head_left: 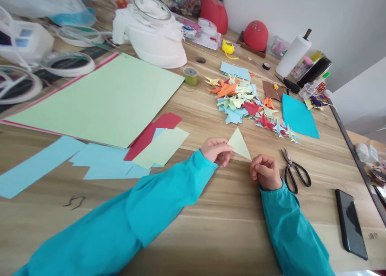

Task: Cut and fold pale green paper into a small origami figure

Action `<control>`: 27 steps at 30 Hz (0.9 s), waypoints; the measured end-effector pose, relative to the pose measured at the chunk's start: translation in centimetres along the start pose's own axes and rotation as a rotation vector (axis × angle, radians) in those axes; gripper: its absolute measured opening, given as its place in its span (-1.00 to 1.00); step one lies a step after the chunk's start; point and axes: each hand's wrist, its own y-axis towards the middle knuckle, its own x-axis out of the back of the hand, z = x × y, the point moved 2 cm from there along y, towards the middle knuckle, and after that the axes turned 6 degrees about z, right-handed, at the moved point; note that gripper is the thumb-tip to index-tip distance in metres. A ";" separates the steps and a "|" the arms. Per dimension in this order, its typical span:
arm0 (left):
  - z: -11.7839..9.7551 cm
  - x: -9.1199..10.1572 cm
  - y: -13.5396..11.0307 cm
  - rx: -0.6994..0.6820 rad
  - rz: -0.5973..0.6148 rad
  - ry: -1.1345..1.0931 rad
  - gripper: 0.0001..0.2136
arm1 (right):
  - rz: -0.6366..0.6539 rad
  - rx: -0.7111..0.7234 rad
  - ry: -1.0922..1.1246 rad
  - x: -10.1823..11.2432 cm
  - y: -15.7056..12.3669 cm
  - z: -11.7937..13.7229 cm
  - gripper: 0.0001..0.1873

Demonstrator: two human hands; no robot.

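Observation:
In the head view my left hand (216,150) pinches a pale green paper triangle (239,143) by its left corner, between thumb and fingers. The triangle looks folded and is held over the wooden table. Just off its lower right corner is my right hand (265,171), its fingers curled in and closed, with no paper seen in them. To the right of that hand lie black-handled scissors (294,169), blades slightly apart. Beyond the hands is a heap of small folded paper shapes (238,95) in orange, green, blue and red.
Large pale green sheets (99,99) lie at left, with blue paper strips (39,165), a red strip (150,133) and green paper pieces (163,147) before them. A green spool (190,77), turquoise paper (299,115) and yellow tape measure (228,47) sit farther back. A phone (350,223) lies at right.

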 end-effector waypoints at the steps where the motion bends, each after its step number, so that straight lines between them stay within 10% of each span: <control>1: 0.0 0.1 0.0 -0.009 -0.001 -0.018 -0.81 | -0.003 0.007 0.007 0.0 0.0 0.0 -0.91; 16: 1.6 -1.2 -0.5 -0.058 0.153 0.391 -0.76 | 0.013 -0.035 -0.284 -1.7 -0.3 0.8 -0.79; 27: 0.0 0.1 0.0 0.001 0.068 0.077 -0.80 | 0.048 0.011 -0.103 -0.4 -0.1 0.2 -0.82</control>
